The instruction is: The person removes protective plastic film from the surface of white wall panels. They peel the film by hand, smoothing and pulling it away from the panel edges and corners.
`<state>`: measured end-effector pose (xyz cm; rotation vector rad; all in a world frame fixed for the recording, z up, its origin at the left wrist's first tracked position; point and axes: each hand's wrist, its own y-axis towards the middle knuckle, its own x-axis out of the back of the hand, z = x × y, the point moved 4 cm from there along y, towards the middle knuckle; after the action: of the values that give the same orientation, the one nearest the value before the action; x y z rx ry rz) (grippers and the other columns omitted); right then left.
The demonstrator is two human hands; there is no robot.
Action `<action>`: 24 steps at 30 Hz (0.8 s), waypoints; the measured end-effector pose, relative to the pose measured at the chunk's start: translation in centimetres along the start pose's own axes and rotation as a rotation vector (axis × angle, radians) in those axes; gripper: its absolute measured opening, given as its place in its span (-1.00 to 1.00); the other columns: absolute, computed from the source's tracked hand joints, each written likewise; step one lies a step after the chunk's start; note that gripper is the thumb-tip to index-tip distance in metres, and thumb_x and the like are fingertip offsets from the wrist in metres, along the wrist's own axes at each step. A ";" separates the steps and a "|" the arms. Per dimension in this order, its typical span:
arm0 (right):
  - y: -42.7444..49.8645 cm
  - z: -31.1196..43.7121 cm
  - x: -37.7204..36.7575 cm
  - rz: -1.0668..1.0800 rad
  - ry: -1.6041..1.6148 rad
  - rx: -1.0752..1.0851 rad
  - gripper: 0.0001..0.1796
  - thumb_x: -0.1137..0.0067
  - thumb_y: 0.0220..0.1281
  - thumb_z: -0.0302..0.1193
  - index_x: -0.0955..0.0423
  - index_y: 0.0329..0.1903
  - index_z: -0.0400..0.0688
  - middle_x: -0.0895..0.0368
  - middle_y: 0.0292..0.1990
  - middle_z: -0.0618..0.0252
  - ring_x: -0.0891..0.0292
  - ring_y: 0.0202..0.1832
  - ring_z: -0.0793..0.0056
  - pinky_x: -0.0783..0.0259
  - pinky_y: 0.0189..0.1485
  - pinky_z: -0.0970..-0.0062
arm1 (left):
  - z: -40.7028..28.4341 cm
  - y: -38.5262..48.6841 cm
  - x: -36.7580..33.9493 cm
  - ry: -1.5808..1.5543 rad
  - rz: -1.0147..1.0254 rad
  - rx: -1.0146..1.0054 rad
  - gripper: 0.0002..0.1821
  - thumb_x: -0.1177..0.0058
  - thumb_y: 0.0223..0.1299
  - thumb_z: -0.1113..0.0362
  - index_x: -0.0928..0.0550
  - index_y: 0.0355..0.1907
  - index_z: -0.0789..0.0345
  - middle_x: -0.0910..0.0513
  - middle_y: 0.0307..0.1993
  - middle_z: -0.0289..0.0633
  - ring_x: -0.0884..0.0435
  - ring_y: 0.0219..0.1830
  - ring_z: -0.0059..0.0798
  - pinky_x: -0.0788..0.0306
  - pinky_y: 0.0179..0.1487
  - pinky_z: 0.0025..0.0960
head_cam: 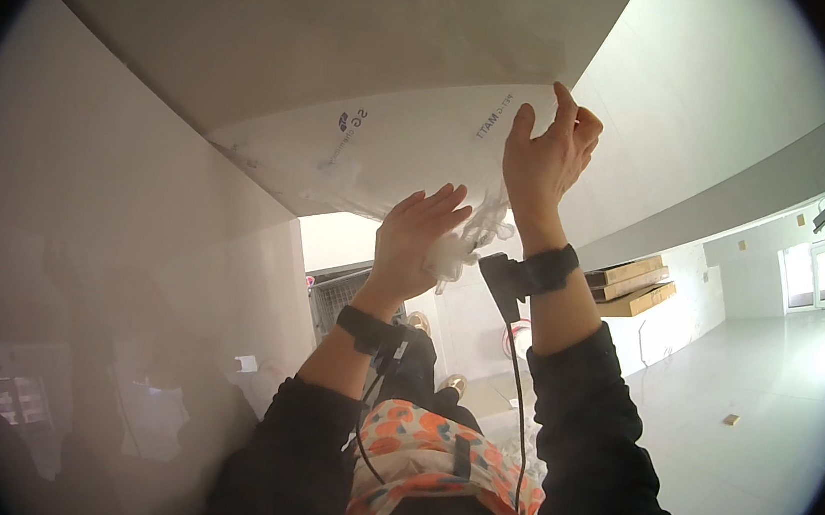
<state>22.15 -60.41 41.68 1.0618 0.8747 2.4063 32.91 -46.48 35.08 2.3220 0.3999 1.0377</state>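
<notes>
A clear protective film with printed writing, mirrored in places, spreads across the lower part of a glossy pale panel in front of me. Its lower part gathers into a crumpled bunch between my hands. My left hand is beside this bunch, fingers extended up and to the right; whether it grips the film is hidden. Higher up, my right hand has its thumb and index finger apart, the index fingertip at the film's upper right corner. Each wrist wears a black strap with a cabled device.
A tall glossy panel stands close on my left and reflects the room. Brown cardboard boxes are stacked at the right. Below are a wire basket, my shoes and a small yellowish block on the shiny floor.
</notes>
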 end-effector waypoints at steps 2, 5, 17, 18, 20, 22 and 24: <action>0.2 -1.1 -0.2 0.118 0.167 -0.184 -0.39 -0.15 0.19 -0.26 -0.25 0.28 -0.13 -0.33 0.02 0.06 -0.44 -0.09 0.12 -0.38 -0.05 0.18 | -0.3 0.0 0.1 0.004 -0.002 0.003 -0.47 -0.08 -0.11 0.43 -0.60 0.07 0.20 -0.53 0.20 -0.21 -0.43 0.29 -0.34 -0.22 0.35 -0.18; 0.7 -1.3 -0.5 0.187 0.302 -0.267 -0.34 -0.12 0.24 -0.23 -0.14 0.34 -0.13 -0.43 0.02 0.03 -0.50 -0.06 0.15 -0.42 -0.10 0.19 | -0.8 0.1 0.2 0.051 0.000 -0.022 -0.50 -0.18 -0.13 0.32 -0.58 0.02 0.23 -0.53 0.18 -0.16 -0.46 0.25 -0.27 -0.29 0.29 -0.11; 0.3 -1.1 -0.1 0.275 -0.007 -0.018 -0.41 0.05 0.36 -0.36 -0.04 0.37 -0.22 -0.57 -0.64 0.07 -0.53 -0.60 0.02 -0.40 -0.52 0.15 | -3.5 1.3 3.7 -0.063 0.160 -0.061 -0.10 -0.23 -0.34 0.36 -0.33 0.28 0.41 -0.39 0.26 0.03 -0.34 0.32 -0.07 -0.21 0.33 -0.08; 0.0 -1.1 0.0 0.302 -0.040 0.005 -0.42 0.07 0.36 -0.36 -0.05 0.37 -0.22 -0.56 -0.64 0.06 -0.53 -0.60 0.02 -0.40 -0.54 0.15 | -3.9 1.5 4.1 -0.049 0.228 -0.081 -0.08 -0.21 -0.35 0.33 -0.31 0.28 0.43 -0.30 0.32 0.08 -0.22 0.38 -0.01 -0.12 0.37 -0.05; -0.4 -1.0 0.2 0.356 -0.080 0.029 -0.47 0.10 0.38 -0.36 -0.12 0.33 -0.25 -0.57 -0.63 0.04 -0.54 -0.60 0.01 -0.41 -0.54 0.15 | -5.0 1.9 5.2 -0.060 0.202 -0.133 -0.08 -0.16 -0.35 0.32 -0.31 0.29 0.42 -0.27 0.34 0.08 -0.19 0.40 0.02 -0.08 0.39 -0.02; -0.8 -1.0 0.3 0.429 -0.115 0.030 -0.51 0.12 0.39 -0.35 -0.18 0.30 -0.27 -0.57 -0.63 0.02 -0.54 -0.59 0.01 -0.41 -0.53 0.15 | -5.6 2.4 6.5 -0.199 0.147 -0.153 -0.08 -0.08 -0.35 0.31 -0.30 0.31 0.38 -0.21 0.39 0.06 -0.10 0.44 0.08 0.00 0.42 0.02; -1.1 -1.0 0.4 0.498 -0.145 0.007 -0.54 0.14 0.40 -0.34 -0.24 0.26 -0.28 -0.57 -0.63 0.01 -0.55 -0.58 0.01 -0.41 -0.53 0.15 | -6.1 2.7 8.4 -0.459 -0.047 -0.163 -0.11 -0.02 -0.31 0.34 -0.31 0.33 0.32 -0.17 0.41 0.12 -0.15 0.43 0.08 0.08 0.45 0.01</action>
<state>21.19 -59.80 40.63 1.5892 0.6234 2.6644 33.89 -42.41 44.92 2.2990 0.1785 0.4691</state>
